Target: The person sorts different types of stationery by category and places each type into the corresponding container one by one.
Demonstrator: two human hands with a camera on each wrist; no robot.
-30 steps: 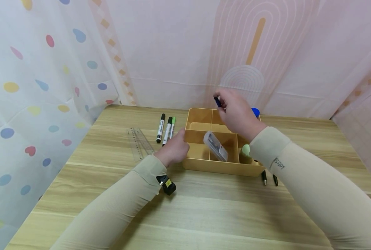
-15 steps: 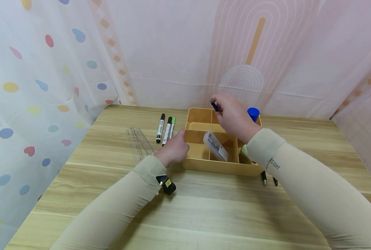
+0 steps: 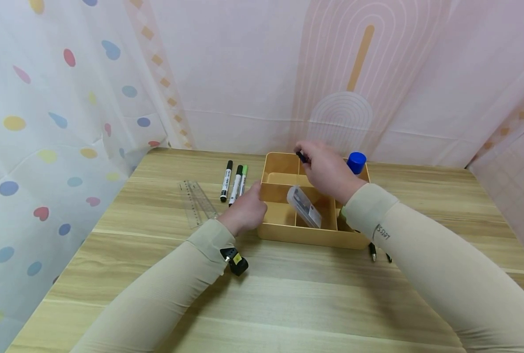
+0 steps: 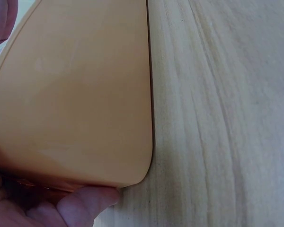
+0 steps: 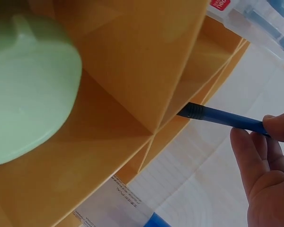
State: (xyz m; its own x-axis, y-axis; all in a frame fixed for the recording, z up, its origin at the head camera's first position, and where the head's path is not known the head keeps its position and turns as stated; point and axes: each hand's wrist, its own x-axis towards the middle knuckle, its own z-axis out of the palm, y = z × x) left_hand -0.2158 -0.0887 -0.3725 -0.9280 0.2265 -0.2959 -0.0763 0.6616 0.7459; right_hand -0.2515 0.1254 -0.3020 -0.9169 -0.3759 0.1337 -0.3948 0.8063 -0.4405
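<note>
A yellow-orange desk organizer (image 3: 314,239) with several compartments stands on the table. My left hand (image 3: 246,210) holds its left end, and the left wrist view has that thumb at the box's corner. Above the back row, my right hand (image 3: 325,169) pinches a blue pen (image 5: 232,119) between thumb and fingers. The pen's black-ribbed end dips behind a compartment wall in the right wrist view. A clear plastic case (image 3: 305,207) leans across a front divider. In the front right compartment sits a rounded pale green object (image 5: 28,94), partly hidden by my right sleeve in the head view.
A clear tube with a blue cap (image 3: 356,162) stands at the back right of the organizer. Left of the box lie markers (image 3: 227,181) and clear rulers (image 3: 195,201). Pens (image 3: 373,251) lie near its front right corner. A patterned curtain (image 3: 244,73) hangs behind.
My right hand has come down and slightly left with the pen, toward the back compartments. More of the blue cap shows now. The left hand has stayed in place.
</note>
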